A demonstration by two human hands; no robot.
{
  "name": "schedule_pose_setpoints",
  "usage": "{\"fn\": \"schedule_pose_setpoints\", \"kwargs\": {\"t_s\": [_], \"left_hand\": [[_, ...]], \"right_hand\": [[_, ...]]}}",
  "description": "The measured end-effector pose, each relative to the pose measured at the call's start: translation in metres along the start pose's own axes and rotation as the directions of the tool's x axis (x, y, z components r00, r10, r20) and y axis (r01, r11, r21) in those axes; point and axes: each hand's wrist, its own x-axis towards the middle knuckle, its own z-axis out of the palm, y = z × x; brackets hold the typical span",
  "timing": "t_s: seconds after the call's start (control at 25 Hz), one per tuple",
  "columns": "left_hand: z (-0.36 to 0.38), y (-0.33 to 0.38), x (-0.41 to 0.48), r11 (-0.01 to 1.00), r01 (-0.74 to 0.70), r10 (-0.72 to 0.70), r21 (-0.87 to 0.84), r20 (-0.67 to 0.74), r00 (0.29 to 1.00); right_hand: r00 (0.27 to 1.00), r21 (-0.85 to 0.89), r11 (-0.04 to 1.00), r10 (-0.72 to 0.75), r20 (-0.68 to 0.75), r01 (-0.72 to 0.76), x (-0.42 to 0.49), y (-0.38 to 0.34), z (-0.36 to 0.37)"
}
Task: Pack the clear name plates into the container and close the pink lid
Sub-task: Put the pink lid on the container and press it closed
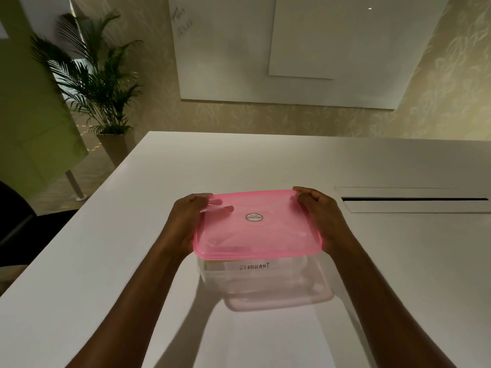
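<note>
A clear plastic container (265, 285) stands on the white table (132, 235) right in front of me. The translucent pink lid (265, 235) lies on top of it, with a round sticker at its middle. Through the near wall I see a clear name plate (255, 266) with handwritten letters. My left hand (190, 221) grips the lid's left edge, its fingers showing through the pink plastic from below. My right hand (318, 211) grips the right far corner of the lid with curled fingers.
A long cable slot (414, 199) is cut into the table to the right of the container. A potted palm (95, 83) stands on the floor beyond the table's far left corner. A dark chair (16, 221) sits at the left edge.
</note>
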Motion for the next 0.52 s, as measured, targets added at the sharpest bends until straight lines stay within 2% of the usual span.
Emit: {"fn": "schedule_pose_setpoints", "kwargs": {"t_s": [0.08, 0.16, 0.2, 0.36, 0.52], "left_hand": [[-0.001, -0.005, 0.003, 0.979, -0.077, 0.100, 0.189, -0.116, 0.988], [-0.002, -0.010, 0.008, 0.911, -0.101, 0.207, 0.399, -0.232, 0.950], [-0.003, -0.012, 0.011, 0.892, -0.091, 0.225, 0.443, -0.259, 0.939], [-0.006, -0.021, 0.014, 0.836, -0.042, 0.239, 0.546, -0.296, 0.925], [-0.011, -0.031, 0.016, 0.820, -0.015, 0.235, 0.572, -0.312, 0.921]], "right_hand": [[0.999, 0.092, 0.995, 0.031, 0.009, -0.032, 0.002, 0.007, 0.001], [0.999, 0.057, 0.998, 0.036, -0.028, -0.035, 0.001, 0.016, 0.004], [0.998, 0.018, 0.999, 0.030, -0.060, -0.029, 0.001, 0.021, 0.006], [0.985, -0.184, 0.983, -0.010, -0.170, -0.022, 0.006, 0.038, 0.011], [0.985, -0.306, 0.952, -0.028, -0.172, -0.027, 0.012, 0.044, 0.014]]}}
